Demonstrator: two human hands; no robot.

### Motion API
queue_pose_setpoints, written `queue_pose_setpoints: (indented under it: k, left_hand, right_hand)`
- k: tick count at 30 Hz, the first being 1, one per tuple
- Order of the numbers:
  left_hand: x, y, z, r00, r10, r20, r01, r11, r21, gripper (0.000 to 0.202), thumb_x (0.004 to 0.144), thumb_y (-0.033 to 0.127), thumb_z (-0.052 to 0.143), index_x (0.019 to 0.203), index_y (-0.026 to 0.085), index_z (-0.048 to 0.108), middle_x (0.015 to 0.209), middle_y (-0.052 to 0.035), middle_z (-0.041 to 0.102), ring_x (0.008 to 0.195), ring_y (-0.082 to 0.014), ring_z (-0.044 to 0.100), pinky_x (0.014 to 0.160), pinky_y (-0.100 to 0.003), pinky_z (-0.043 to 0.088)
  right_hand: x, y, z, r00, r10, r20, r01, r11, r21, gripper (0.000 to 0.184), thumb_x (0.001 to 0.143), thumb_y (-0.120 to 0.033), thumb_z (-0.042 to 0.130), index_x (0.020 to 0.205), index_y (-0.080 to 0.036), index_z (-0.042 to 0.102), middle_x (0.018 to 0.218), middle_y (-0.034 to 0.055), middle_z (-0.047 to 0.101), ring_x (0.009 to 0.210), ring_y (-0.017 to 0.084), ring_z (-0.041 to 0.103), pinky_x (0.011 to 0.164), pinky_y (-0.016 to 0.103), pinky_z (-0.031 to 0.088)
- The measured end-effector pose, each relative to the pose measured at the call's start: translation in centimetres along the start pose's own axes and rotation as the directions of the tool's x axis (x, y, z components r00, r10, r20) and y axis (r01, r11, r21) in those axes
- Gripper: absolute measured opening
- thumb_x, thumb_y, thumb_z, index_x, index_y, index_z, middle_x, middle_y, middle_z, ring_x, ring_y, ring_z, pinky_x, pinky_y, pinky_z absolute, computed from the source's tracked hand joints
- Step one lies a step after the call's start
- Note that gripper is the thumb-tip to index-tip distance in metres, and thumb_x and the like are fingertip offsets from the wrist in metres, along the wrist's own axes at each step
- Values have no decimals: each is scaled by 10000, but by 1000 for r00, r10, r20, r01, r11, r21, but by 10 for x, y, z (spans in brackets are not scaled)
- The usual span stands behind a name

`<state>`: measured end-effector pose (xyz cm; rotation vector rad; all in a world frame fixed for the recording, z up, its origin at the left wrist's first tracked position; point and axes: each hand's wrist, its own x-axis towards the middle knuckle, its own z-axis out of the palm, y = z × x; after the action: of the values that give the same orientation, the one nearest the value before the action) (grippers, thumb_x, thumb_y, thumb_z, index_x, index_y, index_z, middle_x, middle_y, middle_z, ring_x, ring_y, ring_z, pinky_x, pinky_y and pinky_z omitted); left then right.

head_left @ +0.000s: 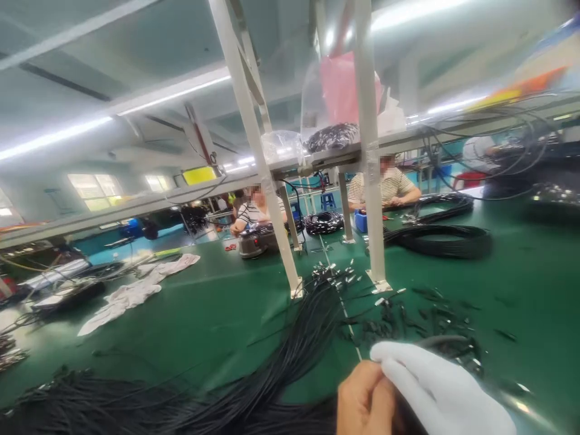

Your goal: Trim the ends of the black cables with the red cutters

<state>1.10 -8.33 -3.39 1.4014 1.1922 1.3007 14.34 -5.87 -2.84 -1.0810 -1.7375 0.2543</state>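
Note:
My left hand (365, 400), bare, is curled closed at the bottom of the view. Against it lies my right hand (446, 386) in a white glove, its fingers pressed together and their tips meeting the left fingers. Whatever is between them is hidden. To the left, a thick bundle of black cables (294, 350) runs across the green table (217, 302), its silvery ends fanned out near the frame posts. Small black pieces (421, 314) lie scattered just beyond the gloved hand.
Two white posts (374, 229) stand on the table and carry a shelf. Coiled black cables (444, 240) lie at the right, beyond them. A dark device (256, 243) and white cloths (131, 296) are to the left. Co-workers (385, 187) sit across the table.

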Motion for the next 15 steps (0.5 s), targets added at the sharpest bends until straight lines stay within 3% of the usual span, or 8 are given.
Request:
queue_pose_setpoints:
  k: [4,8,15]
  left_hand:
    - [2,4,-1,995,100,16,-101,993,66,342,922,382,443,633,205,483,602,20,463,569,-137,471,561,-264,346]
    - [0,7,-4,986,168,0,-166,971,171,338,926,331,411,610,212,440,588,18,460,571,-142,466,576,-268,336]
    - [-3,16,-6,982,188,-21,-178,957,231,341,894,271,437,558,214,460,574,5,486,559,-149,480,560,-265,325]
  right_hand:
    - [14,-13,-10,973,145,178,-165,981,106,299,918,-364,451,807,-315,724,733,-27,716,650,143,679,648,196,572]
    - [24,-20,-18,934,189,304,-263,938,224,314,914,-366,435,791,-287,712,761,-19,715,705,164,684,660,227,579]
    - [22,-12,-9,978,53,203,-122,933,340,283,894,-256,447,767,-292,697,711,-7,698,629,169,671,594,230,579]
